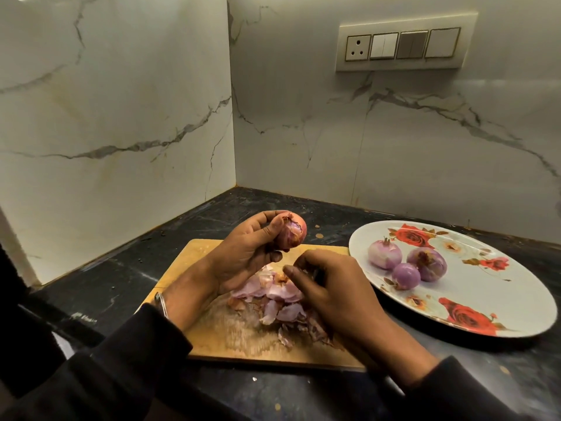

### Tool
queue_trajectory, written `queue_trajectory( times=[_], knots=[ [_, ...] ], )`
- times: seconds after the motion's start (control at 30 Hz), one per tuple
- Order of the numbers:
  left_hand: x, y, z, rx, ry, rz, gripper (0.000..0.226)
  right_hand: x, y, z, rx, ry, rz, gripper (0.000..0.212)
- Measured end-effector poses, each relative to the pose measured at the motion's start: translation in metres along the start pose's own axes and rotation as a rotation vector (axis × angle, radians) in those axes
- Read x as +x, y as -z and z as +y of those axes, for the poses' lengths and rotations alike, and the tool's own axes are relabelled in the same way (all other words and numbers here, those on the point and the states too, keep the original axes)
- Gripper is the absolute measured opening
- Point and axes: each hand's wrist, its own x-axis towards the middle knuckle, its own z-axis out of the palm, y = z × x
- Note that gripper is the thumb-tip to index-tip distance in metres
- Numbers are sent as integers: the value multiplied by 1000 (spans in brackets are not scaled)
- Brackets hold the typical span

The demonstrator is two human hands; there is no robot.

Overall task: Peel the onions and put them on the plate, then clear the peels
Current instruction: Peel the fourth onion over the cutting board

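Observation:
My left hand (243,250) grips a partly peeled onion (292,230) above the wooden cutting board (194,256). My right hand (331,287) hovers low over a pile of pink and brown peels (273,302) on the board, its fingers curled, thumb and fingertips close together at a scrap of peel; what it pinches is hard to make out. To the right lies a white plate with red roses (485,299), and three peeled onions (406,262) sit on it close together.
The dark stone counter (121,278) ends in a corner of two marble walls behind the board. A switch panel (403,45) is on the right wall. Small peel scraps dot the counter near the board.

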Motion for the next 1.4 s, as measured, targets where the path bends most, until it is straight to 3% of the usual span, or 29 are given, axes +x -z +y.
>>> queue_trajectory(
  times=[0.1,0.27,0.33,0.47,0.67,0.87,1.1,1.4],
  knots=[
    [0,0,-1,38,-8,8,45,-1,0,2,2,14,-44,30],
    [-1,-1,-1,78,-10,-24,44,4,4,4,77,72,318,14],
    [-1,-2,-3,103,-2,-33,41,5,6,2,151,35,381,13],
    [-1,-2,-6,116,14,-72,35,5,4,5,221,-3,354,24],
    [0,0,-6,145,12,-109,37,7,5,11,259,-14,341,19],
    [-1,-1,-8,158,-9,-128,40,3,5,2,94,101,408,13],
    [0,-1,-9,191,-16,-137,45,6,-2,0,-44,94,450,10],
    [3,-1,-11,212,-40,-85,44,9,0,8,171,6,403,9]
  ],
)
